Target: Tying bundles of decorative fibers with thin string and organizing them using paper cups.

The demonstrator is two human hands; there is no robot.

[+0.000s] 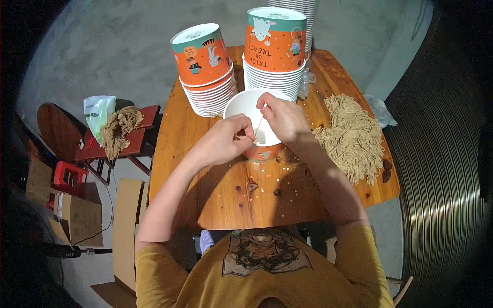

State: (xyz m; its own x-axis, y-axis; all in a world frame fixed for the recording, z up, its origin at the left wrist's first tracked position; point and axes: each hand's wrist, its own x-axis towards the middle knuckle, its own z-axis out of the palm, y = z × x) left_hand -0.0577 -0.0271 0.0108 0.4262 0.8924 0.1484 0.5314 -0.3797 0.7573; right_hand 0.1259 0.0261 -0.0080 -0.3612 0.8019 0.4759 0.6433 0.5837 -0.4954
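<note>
An orange paper bucket [250,110] with a white inside stands upright on the wooden table [226,205], right in front of me. My left hand [226,139] and my right hand [281,116] meet over its near rim. Between their fingertips runs a thin beige string [259,127], pinched at both ends. A heap of the same beige strings [350,136] lies on the table to the right, beside my right forearm.
Two tall stacks of upturned orange buckets [205,72] [275,51] stand at the table's far side. A small red table [134,141] on the left carries another string bundle [119,128] and a plastic bag [96,110]. Cardboard boxes [82,218] sit on the floor at the left.
</note>
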